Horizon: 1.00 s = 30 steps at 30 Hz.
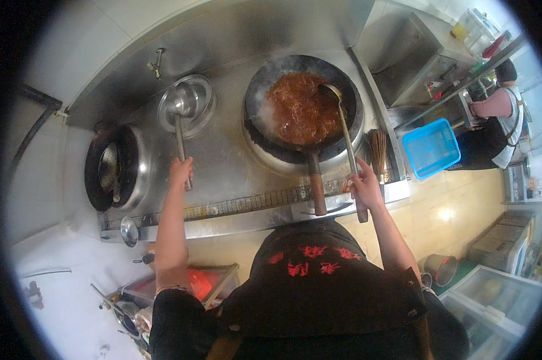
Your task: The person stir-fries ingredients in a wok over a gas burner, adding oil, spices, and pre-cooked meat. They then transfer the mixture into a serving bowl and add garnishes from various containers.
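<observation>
My left hand (181, 172) grips the handle of a steel ladle (179, 130). The ladle's head lies over a round steel basin (203, 121) on the cooktop; whether it touches the bottom I cannot tell. On the right, a black wok (261, 85) with a wooden handle (316, 189) sits on the burner. Steam rises from the reddish-brown, saucy food (298, 108) inside it. My right hand (364, 185) holds a second long-handled ladle (346, 135), its wooden end sticking out below the palm. That ladle's head rests at the wok's right side, partly in the food.
Left of the basin, another wok (91, 171) holds a perforated skimmer (109, 166). A bamboo wok brush (378, 148) stands right of the burner. Beyond are a blue plastic basket (433, 146) and a person (500, 108) at another counter. A tap (156, 67) juts from the backsplash.
</observation>
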Each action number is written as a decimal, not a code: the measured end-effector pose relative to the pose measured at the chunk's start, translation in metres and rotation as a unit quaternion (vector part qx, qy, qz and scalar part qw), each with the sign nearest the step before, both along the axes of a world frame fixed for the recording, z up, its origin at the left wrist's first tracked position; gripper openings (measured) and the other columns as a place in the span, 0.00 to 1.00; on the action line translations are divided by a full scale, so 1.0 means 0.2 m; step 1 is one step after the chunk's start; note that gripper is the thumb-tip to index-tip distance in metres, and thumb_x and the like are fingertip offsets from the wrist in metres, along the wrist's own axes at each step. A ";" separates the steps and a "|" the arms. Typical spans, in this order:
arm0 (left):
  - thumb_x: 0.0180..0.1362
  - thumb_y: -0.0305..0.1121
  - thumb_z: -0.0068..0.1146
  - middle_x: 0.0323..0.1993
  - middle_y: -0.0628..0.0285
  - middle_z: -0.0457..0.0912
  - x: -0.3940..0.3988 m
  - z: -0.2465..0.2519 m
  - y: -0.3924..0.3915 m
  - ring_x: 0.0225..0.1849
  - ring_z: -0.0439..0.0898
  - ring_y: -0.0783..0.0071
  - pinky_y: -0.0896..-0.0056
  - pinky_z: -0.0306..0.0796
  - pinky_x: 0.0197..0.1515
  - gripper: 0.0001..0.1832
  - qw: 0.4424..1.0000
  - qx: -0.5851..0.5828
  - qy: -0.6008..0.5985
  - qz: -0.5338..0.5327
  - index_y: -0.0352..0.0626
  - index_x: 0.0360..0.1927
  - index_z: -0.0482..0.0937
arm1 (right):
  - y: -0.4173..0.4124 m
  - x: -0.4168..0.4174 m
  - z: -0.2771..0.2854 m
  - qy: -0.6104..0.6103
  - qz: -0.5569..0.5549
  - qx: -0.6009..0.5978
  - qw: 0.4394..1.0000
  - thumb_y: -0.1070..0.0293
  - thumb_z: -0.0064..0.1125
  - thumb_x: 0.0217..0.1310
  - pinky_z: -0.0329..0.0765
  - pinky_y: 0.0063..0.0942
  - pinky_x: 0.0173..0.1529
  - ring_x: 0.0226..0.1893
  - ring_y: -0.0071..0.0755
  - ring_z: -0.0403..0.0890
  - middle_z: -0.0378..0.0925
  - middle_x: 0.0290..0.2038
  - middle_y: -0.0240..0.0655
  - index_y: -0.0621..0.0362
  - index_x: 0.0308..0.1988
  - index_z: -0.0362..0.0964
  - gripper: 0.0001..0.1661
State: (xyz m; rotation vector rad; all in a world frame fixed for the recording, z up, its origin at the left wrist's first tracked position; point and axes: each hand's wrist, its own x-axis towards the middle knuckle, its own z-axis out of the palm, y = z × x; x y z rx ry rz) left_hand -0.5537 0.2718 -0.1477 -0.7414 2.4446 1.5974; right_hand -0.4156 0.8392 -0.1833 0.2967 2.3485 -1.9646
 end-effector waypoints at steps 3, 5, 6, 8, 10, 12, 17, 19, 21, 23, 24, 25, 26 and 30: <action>0.58 0.36 0.54 0.15 0.67 0.70 -0.08 -0.12 -0.23 0.13 0.68 0.77 0.73 0.63 0.14 0.10 0.998 0.034 -0.043 0.018 0.43 0.30 0.68 | -0.09 -0.05 0.13 -0.065 0.005 -0.024 0.998 0.75 0.47 0.61 0.73 0.22 0.19 0.18 0.23 0.73 0.76 0.32 0.39 0.59 0.66 0.48 0.35; 0.59 0.38 0.53 0.16 0.67 0.70 -0.14 -0.26 -0.41 0.14 0.69 0.77 0.74 0.63 0.14 0.10 0.991 0.104 -0.079 0.036 0.44 0.29 0.69 | -0.19 -0.06 0.19 -0.081 0.013 -0.110 0.990 0.75 0.46 0.62 0.74 0.23 0.20 0.18 0.25 0.74 0.76 0.32 0.40 0.58 0.66 0.47 0.34; 0.59 0.39 0.53 0.16 0.67 0.70 -0.16 -0.28 -0.41 0.14 0.69 0.77 0.74 0.63 0.15 0.11 0.987 0.135 -0.083 0.015 0.45 0.29 0.70 | -0.25 -0.06 0.27 -0.133 -0.027 -0.151 0.979 0.73 0.44 0.64 0.73 0.23 0.21 0.19 0.25 0.73 0.76 0.34 0.40 0.56 0.66 0.47 0.33; 0.59 0.42 0.52 0.17 0.67 0.71 -0.23 -0.25 -0.40 0.15 0.70 0.77 0.75 0.64 0.16 0.12 0.978 0.191 -0.082 -0.025 0.45 0.28 0.71 | -0.34 -0.04 0.37 -0.169 -0.084 -0.276 0.943 0.68 0.47 0.65 0.69 0.21 0.19 0.19 0.23 0.70 0.75 0.34 0.38 0.54 0.64 0.52 0.30; 0.59 0.43 0.53 0.18 0.66 0.72 -0.30 -0.28 -0.49 0.15 0.69 0.77 0.77 0.65 0.17 0.13 0.937 0.322 -0.131 0.027 0.44 0.31 0.73 | -0.43 -0.04 0.45 -0.189 -0.100 -0.329 0.920 0.64 0.50 0.66 0.67 0.20 0.19 0.17 0.23 0.68 0.74 0.34 0.37 0.52 0.63 0.56 0.28; 0.59 0.43 0.54 0.19 0.66 0.73 -0.36 -0.32 -0.59 0.15 0.70 0.77 0.77 0.67 0.17 0.14 0.904 0.394 -0.160 0.051 0.42 0.34 0.74 | -0.50 -0.03 0.43 -0.210 -0.115 -0.413 0.879 0.63 0.47 0.67 0.66 0.18 0.20 0.16 0.21 0.64 0.73 0.32 0.36 0.55 0.57 0.62 0.20; 0.57 0.45 0.57 0.22 0.64 0.76 -0.44 -0.35 -0.64 0.19 0.75 0.75 0.76 0.70 0.19 0.19 0.974 0.186 -0.125 0.044 0.38 0.39 0.74 | -0.51 -0.02 0.33 -0.223 -0.109 -0.701 0.669 0.59 0.39 0.71 0.63 0.13 0.18 0.16 0.15 0.63 0.61 0.19 0.23 0.68 0.41 0.62 0.19; 0.54 0.45 0.60 0.24 0.60 0.78 -0.44 -0.28 -0.65 0.22 0.78 0.73 0.73 0.71 0.20 0.23 0.990 0.049 -0.135 0.006 0.35 0.43 0.74 | -0.57 -0.07 0.43 -0.197 -0.243 -0.533 0.786 0.62 0.41 0.70 0.61 0.11 0.16 0.15 0.13 0.63 0.61 0.19 0.22 0.67 0.41 0.61 0.16; 0.52 0.43 0.63 0.25 0.58 0.79 -0.45 -0.34 -0.91 0.25 0.80 0.68 0.67 0.74 0.25 0.23 0.978 -0.135 -0.145 -0.069 0.35 0.44 0.74 | -0.57 -0.12 0.45 -0.213 -0.175 -0.592 0.757 0.63 0.41 0.70 0.61 0.10 0.17 0.16 0.11 0.62 0.61 0.20 0.22 0.66 0.41 0.61 0.14; 0.52 0.39 0.63 0.28 0.59 0.79 -0.45 -0.31 -1.08 0.30 0.81 0.66 0.65 0.74 0.35 0.19 0.850 -0.483 -0.097 -0.188 0.39 0.44 0.76 | -0.64 -0.19 0.59 -0.197 -0.123 -0.453 0.861 0.65 0.41 0.70 0.62 0.09 0.17 0.17 0.10 0.62 0.62 0.21 0.23 0.65 0.41 0.61 0.12; 0.53 0.38 0.62 0.29 0.59 0.79 -0.43 -0.31 -1.03 0.33 0.80 0.66 0.65 0.73 0.37 0.17 0.844 -0.518 0.031 -0.133 0.40 0.43 0.76 | -0.58 -0.20 0.55 -0.185 -0.095 -0.423 0.882 0.66 0.41 0.70 0.62 0.09 0.17 0.17 0.11 0.62 0.64 0.22 0.25 0.64 0.43 0.61 0.11; 0.53 0.37 0.60 0.30 0.59 0.79 -0.41 -0.29 -0.93 0.35 0.80 0.66 0.65 0.73 0.39 0.16 0.823 -0.539 0.160 -0.076 0.41 0.43 0.77 | -0.53 -0.21 0.53 -0.172 -0.069 -0.391 0.902 0.67 0.41 0.70 0.61 0.09 0.18 0.18 0.11 0.63 0.65 0.24 0.27 0.64 0.45 0.62 0.11; 0.54 0.36 0.59 0.31 0.59 0.79 -0.37 -0.26 -0.83 0.37 0.80 0.66 0.65 0.72 0.41 0.14 0.786 -0.548 0.286 -0.015 0.42 0.42 0.77 | -0.48 -0.21 0.51 -0.163 -0.068 -0.374 0.911 0.68 0.42 0.69 0.62 0.09 0.18 0.19 0.12 0.63 0.66 0.26 0.30 0.63 0.47 0.61 0.11; 0.59 0.32 0.53 0.37 0.63 0.77 0.12 -0.07 0.24 0.40 0.78 0.70 0.69 0.73 0.39 0.09 0.964 -0.043 0.101 -0.242 0.43 0.41 0.77 | -0.36 -0.24 0.50 -0.130 -0.069 -0.313 0.938 0.73 0.48 0.64 0.68 0.15 0.20 0.20 0.17 0.66 0.72 0.32 0.36 0.59 0.64 0.52 0.30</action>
